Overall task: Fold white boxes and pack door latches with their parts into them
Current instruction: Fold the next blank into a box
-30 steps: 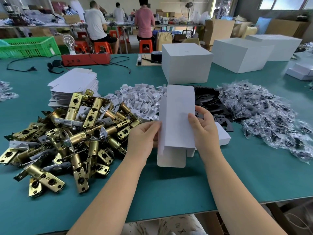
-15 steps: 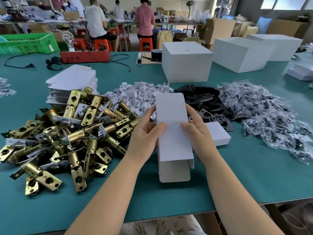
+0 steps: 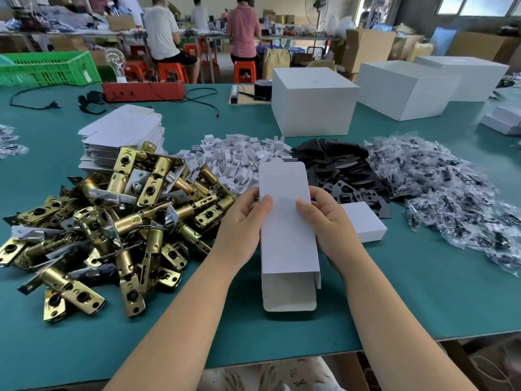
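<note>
Both hands hold one white carton above the green table: the left hand grips its left edge with the thumb laid on the top panel, and the right hand grips the right edge the same way. Its near end is open, with the tuck flap hanging loose toward the person; the far flap stands unfolded too. Squeezing too hard could, I judge, crush the thin sleeve or crease a panel, and a flap tucked askew would likely spring open under a heavy latch. Just left lies the heap of brass door latches, tangled, so pulling one may drag others off the near edge. A finished small box sits right beside the right hand. Beyond are white card inserts, black plates, bagged screws and the flat carton stack
</note>
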`<state>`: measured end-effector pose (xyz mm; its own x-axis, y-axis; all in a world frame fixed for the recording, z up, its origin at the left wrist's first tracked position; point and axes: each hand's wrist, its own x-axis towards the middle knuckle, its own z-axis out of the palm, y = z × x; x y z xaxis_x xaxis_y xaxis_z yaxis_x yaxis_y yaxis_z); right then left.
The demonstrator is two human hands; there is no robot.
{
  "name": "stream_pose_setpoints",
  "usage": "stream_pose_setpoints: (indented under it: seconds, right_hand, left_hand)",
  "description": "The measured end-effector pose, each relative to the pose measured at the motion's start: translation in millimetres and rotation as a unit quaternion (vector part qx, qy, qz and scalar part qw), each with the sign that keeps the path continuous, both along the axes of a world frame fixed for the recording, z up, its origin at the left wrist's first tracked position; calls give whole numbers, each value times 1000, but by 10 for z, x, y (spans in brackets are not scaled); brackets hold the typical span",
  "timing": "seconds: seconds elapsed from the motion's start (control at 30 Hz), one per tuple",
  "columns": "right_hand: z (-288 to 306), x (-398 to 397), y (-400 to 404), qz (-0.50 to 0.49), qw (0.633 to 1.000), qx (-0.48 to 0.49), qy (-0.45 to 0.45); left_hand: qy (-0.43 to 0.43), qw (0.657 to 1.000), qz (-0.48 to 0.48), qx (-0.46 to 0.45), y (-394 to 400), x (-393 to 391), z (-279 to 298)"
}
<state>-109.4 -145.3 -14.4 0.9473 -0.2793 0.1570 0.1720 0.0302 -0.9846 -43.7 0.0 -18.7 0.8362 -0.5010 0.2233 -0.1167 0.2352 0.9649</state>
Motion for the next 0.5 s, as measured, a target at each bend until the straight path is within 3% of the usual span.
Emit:
stream_pose_setpoints:
  seconds: [0.13,0.33,0.4,0.5]
  right_hand:
    - [-1,-8,2,-20,999,29,-9]
    - [106,-7,-85,-131,983,124,17]
    - [109,-2,-106,-118,984,135,-3]
    - [88,21,-89,-65,978,197,-32]
  left_hand:
    - [20,1000,-14,10,2,-15,21]
    - [40,994,-99,27,27,-26,3]
    - [55,991,-112,39,27,-7,-24]
    - [161,974,-158,7,20,-18,-3]
